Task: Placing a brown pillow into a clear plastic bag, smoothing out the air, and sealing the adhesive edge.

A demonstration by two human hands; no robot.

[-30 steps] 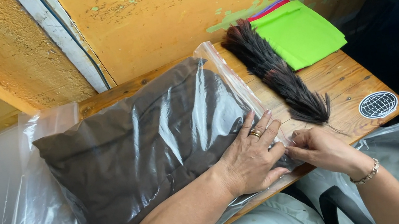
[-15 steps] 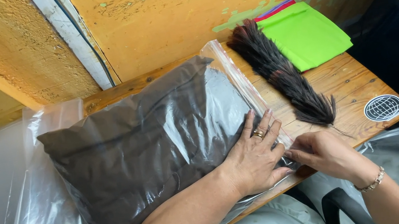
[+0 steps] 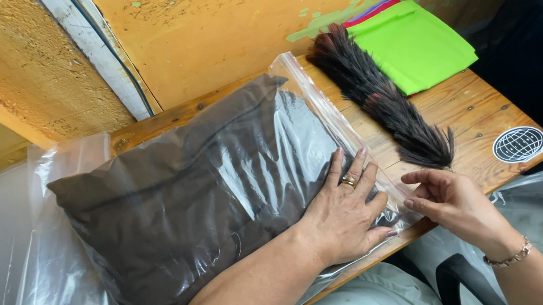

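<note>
at far left a spare plastic sheet lies loose. beside it the pillow, dark brown and bagged in clear plastic, fills most of the table. it looks light and squashy, the bag slick (likely to slide under a palm). left hand rests flat on its right end, fingers spread. right hand sits just beside the bag's open edge, fingers curled together there; best gripped at that edge. far right lie a feather duster and green cloth.
</note>
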